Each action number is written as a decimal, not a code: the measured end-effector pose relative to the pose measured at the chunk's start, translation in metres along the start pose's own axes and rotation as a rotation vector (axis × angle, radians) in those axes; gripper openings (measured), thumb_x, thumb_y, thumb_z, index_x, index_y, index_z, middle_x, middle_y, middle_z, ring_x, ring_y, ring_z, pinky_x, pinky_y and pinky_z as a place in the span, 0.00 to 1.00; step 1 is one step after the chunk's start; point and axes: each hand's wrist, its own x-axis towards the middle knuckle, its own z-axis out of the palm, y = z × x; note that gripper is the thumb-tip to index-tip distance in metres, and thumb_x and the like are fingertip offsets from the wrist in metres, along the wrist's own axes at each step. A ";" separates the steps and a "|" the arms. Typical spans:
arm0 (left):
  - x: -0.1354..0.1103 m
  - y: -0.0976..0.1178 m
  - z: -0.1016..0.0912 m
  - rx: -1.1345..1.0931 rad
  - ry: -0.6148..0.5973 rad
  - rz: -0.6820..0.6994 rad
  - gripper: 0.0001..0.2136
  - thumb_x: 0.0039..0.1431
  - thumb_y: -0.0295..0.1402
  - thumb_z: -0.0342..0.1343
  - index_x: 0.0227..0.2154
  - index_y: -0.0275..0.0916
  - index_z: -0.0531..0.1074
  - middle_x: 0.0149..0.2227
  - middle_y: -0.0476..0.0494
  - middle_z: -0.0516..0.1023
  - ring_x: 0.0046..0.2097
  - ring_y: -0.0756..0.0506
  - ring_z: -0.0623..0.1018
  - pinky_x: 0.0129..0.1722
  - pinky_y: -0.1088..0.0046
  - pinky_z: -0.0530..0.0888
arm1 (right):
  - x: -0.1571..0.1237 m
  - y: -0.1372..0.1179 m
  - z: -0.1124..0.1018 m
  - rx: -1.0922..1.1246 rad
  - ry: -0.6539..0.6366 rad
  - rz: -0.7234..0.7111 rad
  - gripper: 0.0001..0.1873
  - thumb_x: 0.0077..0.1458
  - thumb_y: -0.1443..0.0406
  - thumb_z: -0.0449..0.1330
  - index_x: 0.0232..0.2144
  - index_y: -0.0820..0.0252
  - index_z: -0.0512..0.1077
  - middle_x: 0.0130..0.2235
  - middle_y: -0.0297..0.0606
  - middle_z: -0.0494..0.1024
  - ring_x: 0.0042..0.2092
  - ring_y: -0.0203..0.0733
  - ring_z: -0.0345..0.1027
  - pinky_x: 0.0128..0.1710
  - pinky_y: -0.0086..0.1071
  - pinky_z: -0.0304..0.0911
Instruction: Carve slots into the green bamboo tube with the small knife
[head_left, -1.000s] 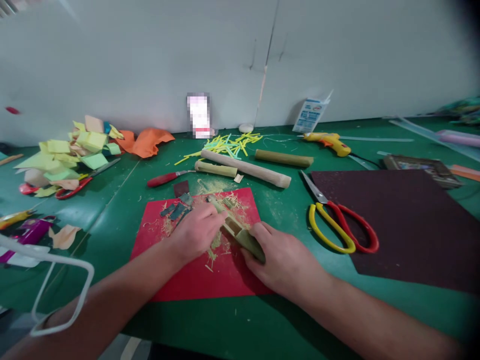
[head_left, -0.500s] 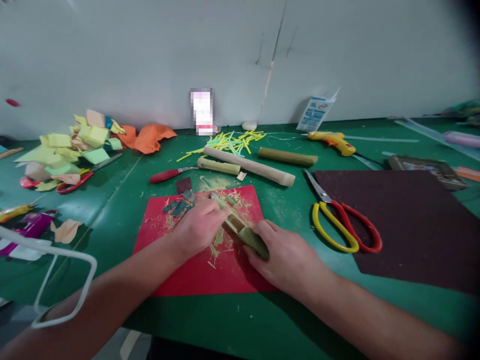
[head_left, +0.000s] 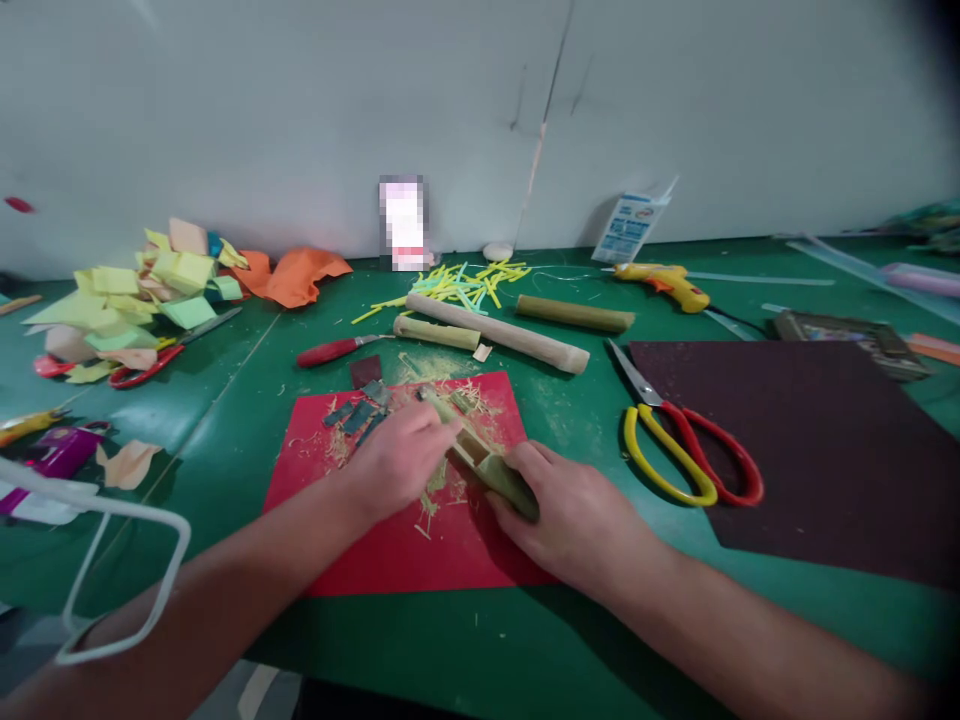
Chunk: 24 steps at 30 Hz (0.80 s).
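A green bamboo tube [head_left: 472, 447] with a rectangular opening cut in its side lies slanted over a red mat [head_left: 360, 560]. My right hand [head_left: 559, 510] is wrapped round its near end. At the far part of the tube, my left hand [head_left: 409, 450] is closed with thumb and fingers against it; whether something small is also pinched there is hidden. Pale shavings and dust are scattered about the mat. Dark, sandpaper-like scraps [head_left: 360, 415] lie left of the tube's far end.
Behind the mat are a red-handled tool [head_left: 330, 351], bamboo lengths [head_left: 495, 333] and cut yellow strips [head_left: 450, 287]. Scissors [head_left: 675, 440] overlap a dark sheet [head_left: 810, 450] at right. A yellow glue gun [head_left: 667, 285] lies farther back. Folded papers [head_left: 142, 290] are heaped at left.
Both hands keep their hold on the bamboo tube, with only a very slight shift of the left hand. The view has moved a touch.
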 end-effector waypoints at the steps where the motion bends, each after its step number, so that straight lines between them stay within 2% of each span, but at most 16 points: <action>1: 0.000 0.000 0.000 -0.001 0.018 -0.009 0.11 0.63 0.30 0.45 0.32 0.35 0.72 0.28 0.46 0.66 0.31 0.50 0.68 0.33 0.72 0.68 | 0.000 0.000 0.000 -0.002 0.002 0.003 0.06 0.52 0.61 0.52 0.31 0.57 0.62 0.32 0.33 0.71 0.28 0.36 0.64 0.25 0.31 0.48; 4: 0.001 0.000 0.000 0.031 0.061 -0.033 0.11 0.63 0.30 0.45 0.32 0.35 0.72 0.28 0.46 0.66 0.32 0.49 0.68 0.34 0.71 0.68 | 0.001 0.000 0.000 -0.003 0.004 0.003 0.06 0.52 0.60 0.52 0.31 0.57 0.62 0.32 0.33 0.71 0.28 0.36 0.64 0.25 0.31 0.48; 14: -0.002 -0.001 0.001 0.069 -0.002 -0.010 0.11 0.63 0.30 0.45 0.34 0.35 0.73 0.28 0.45 0.66 0.32 0.49 0.68 0.34 0.70 0.68 | 0.001 -0.001 -0.002 0.002 -0.015 -0.007 0.06 0.52 0.61 0.53 0.31 0.57 0.62 0.32 0.33 0.71 0.29 0.37 0.64 0.26 0.31 0.49; 21: -0.001 -0.014 -0.002 0.061 0.132 -0.050 0.08 0.61 0.29 0.49 0.38 0.36 0.73 0.34 0.44 0.73 0.37 0.49 0.73 0.39 0.72 0.70 | 0.002 0.000 -0.005 0.015 -0.040 0.005 0.07 0.52 0.60 0.52 0.31 0.57 0.63 0.32 0.34 0.71 0.29 0.37 0.65 0.27 0.31 0.50; 24: -0.001 -0.010 -0.001 -0.018 0.120 -0.053 0.07 0.60 0.29 0.51 0.36 0.36 0.73 0.33 0.44 0.74 0.36 0.49 0.73 0.38 0.73 0.71 | 0.004 0.001 -0.005 0.019 -0.041 -0.002 0.07 0.52 0.60 0.52 0.30 0.57 0.63 0.32 0.33 0.71 0.30 0.37 0.65 0.27 0.31 0.50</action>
